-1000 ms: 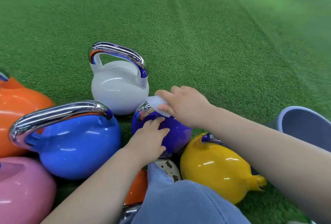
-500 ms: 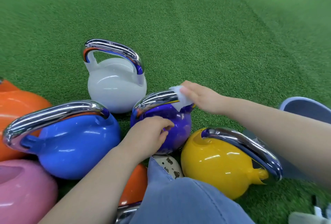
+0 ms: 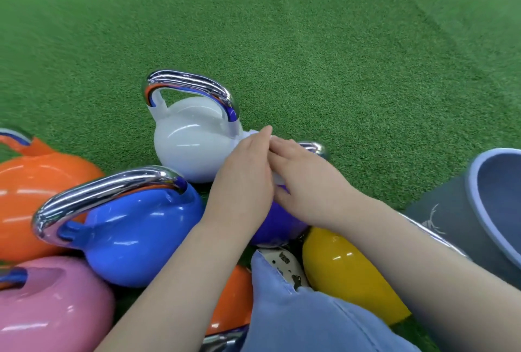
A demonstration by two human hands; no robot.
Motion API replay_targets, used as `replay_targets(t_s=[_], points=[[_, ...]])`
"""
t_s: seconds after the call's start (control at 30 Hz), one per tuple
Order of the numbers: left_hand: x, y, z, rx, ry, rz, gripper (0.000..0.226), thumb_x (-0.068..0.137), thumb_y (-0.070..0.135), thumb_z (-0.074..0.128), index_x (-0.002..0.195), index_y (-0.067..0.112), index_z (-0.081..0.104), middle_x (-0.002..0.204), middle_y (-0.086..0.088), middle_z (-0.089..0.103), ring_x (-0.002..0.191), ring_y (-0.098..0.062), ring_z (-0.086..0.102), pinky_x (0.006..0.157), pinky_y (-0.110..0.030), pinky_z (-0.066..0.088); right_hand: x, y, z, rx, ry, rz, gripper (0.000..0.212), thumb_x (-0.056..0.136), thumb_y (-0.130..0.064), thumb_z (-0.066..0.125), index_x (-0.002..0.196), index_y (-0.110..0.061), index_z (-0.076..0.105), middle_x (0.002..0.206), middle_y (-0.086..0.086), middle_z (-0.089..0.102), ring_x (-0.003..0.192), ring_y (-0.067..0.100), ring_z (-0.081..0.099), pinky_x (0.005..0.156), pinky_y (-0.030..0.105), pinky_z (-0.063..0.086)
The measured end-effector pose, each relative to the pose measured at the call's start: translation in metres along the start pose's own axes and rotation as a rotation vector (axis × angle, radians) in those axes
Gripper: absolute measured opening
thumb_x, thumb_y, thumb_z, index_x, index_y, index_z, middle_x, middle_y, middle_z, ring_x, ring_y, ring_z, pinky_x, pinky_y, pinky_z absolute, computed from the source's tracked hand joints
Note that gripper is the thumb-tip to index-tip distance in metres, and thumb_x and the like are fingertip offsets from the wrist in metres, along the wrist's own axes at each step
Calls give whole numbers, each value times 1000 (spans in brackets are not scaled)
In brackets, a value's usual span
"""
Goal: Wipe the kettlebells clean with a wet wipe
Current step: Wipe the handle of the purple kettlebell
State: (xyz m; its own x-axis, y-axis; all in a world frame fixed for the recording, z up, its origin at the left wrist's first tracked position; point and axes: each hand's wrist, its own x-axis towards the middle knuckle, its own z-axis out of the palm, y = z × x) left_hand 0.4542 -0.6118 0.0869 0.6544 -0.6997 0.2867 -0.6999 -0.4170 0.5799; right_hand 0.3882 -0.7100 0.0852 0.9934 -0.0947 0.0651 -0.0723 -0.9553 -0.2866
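A wide floor of green artificial turf (image 3: 310, 41) is seen, on which a cluster of kettlebells is gathered at the lower left. A grey bucket (image 3: 479, 210) with a pale blue rim is placed at the right edge, just beside the yellow kettlebell (image 3: 344, 275). An orange kettlebell (image 3: 33, 188) and a pink kettlebell (image 3: 42, 309) are set at the far left, with the blue kettlebell (image 3: 135, 236) and its chrome handle lying next to them. The white kettlebell (image 3: 189, 146) is stood upright behind the group. A knee in blue denim (image 3: 296, 323) is seen at the bottom, with a second orange kettlebell (image 3: 231, 295) beside it. The purple kettlebell (image 3: 273, 225) is found in the middle, between the blue and yellow ones, and is largely covered by both hands. The left hand (image 3: 242, 182) is laid over its top with fingers extended, touching the right hand (image 3: 304, 179), whose fingers are also fairly straight. Small patches of the white wet wipe (image 3: 277, 178) are visible between and beyond the hands, on the purple kettlebell; which hand grips it cannot be told.
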Motion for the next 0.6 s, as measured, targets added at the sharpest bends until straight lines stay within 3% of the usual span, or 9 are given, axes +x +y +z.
replay_targets(t_s=[0.1,0.2,0.37,0.47,0.53,0.6], points=[[4,-2,6,111,-87,45,39,95,10,41,134,12,46,131,-5,53,119,-21,50,95,-29,37,-14,11,-9,155,189,80,35,86,-17,45,113,-10,65,125,3,61,112,20,57,91,23,38],[13,-8,14,256,-121,184,34,78,14,59,110,8,64,96,-6,69,83,-28,66,65,-32,51,-16,21,-6,91,317,147,29,74,-9,61,102,-9,69,102,5,71,92,27,65,84,20,37],[24,-16,9,347,-234,192,33,82,34,62,111,17,59,94,-2,66,89,-31,57,72,-37,38,-2,21,-18,17,108,260,30,70,-15,72,98,-15,63,92,3,66,89,28,55,80,30,34],[16,-32,3,426,-239,230,43,67,27,76,106,13,63,81,-3,66,74,-30,60,65,-33,44,8,11,-16,-146,56,228,30,62,-20,76,87,-15,61,74,3,64,75,29,59,77,33,41],[8,-49,4,382,-209,213,42,57,20,78,95,9,64,71,-5,64,63,-30,58,59,-32,46,14,0,-7,-313,59,194,23,60,-19,71,80,-17,61,66,0,63,68,25,62,88,39,46],[2,-60,5,337,-218,141,31,57,19,71,84,9,58,67,-8,61,61,-32,57,56,-34,44,22,-12,1,-434,46,136,12,65,-17,50,69,-18,61,57,-2,60,58,21,61,95,44,46]])
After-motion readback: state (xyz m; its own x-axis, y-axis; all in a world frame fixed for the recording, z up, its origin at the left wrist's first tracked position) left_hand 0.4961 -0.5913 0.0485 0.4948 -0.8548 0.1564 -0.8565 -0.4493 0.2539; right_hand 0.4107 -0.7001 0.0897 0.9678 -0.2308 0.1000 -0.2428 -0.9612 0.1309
